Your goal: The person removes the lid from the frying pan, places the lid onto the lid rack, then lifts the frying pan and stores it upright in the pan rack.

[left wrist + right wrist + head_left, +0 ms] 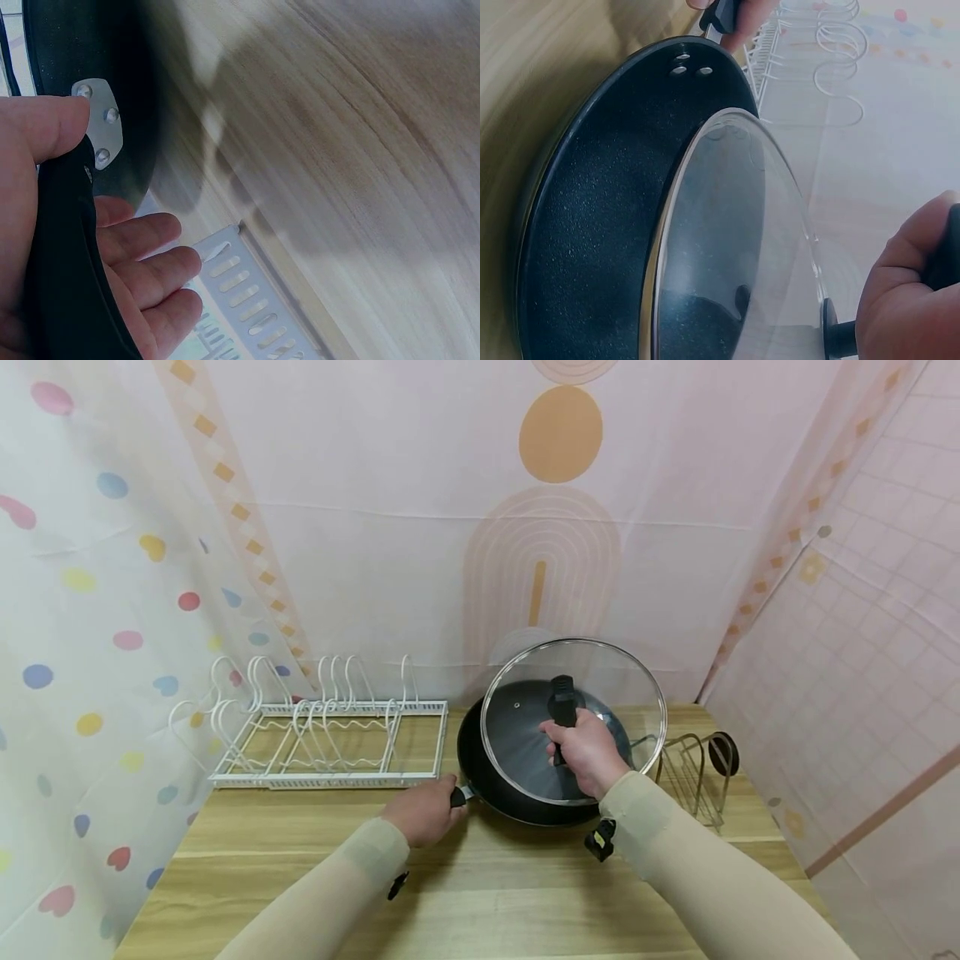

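Note:
My left hand (pixel 423 810) grips the black handle (pixel 71 247) of a dark frying pan (pixel 480 768). In the left wrist view the thumb lies over the handle near the riveted bracket, with the fingers on its other side. Over the pan, my right hand (pixel 588 752) grips the black knob (pixel 564 697) of a clear glass lid (pixel 637 718) with a metal rim. The right wrist view shows the lid (pixel 727 187) tilted, with the speckled pan interior (pixel 607 202) uncovered beside it. Whether the lid's lower edge touches the pan cannot be told.
A white wire rack (pixel 442 735) with upright loops stands left of the pan. To the right is a smaller metal wire rack (pixel 697 777), with a black round piece (pixel 723 753) at its end. Printed curtains (pixel 375 585) rise behind the wooden table (pixel 480 893).

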A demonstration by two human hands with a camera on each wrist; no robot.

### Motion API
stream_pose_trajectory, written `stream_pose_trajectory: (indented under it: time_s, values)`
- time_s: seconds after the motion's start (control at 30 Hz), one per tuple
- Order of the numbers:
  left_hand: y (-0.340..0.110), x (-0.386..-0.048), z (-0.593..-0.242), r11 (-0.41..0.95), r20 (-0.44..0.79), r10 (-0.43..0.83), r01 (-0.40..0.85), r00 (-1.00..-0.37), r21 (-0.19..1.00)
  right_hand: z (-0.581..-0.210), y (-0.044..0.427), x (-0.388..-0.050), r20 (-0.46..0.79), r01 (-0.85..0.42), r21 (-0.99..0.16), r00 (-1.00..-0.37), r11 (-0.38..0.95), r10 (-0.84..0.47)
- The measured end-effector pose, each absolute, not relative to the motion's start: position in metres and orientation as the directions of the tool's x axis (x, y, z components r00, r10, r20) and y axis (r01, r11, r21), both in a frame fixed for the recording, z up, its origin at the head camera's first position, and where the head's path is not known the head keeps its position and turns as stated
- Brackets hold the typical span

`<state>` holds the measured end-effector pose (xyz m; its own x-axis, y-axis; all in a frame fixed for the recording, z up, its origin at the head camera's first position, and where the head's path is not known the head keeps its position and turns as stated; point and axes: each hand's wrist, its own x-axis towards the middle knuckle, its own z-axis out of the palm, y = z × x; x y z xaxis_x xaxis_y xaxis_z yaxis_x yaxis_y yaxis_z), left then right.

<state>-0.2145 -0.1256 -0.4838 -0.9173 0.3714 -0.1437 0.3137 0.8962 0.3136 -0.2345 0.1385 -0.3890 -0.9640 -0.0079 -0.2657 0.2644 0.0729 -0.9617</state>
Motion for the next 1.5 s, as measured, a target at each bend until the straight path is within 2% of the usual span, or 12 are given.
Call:
stream_pose_trajectory:
  time_s: [0.47, 1.5]
  values:
    - [-0.125, -0.212, -0.479, 0.893, -0.126, 0.371, 0.317, -0.92, 0.318, -0.38, 0.149, -0.235, -0.176, 0.18, -0.976, -0.984, 0.126, 0.038]
    - [-0.122, -0.216, -0.481, 0.897, -0.141, 0.371, 0.314, -0.918, 0.31, -0.353, 0.199, -0.233, -0.149, 0.176, -0.959, -0.98, 0.223, 0.13]
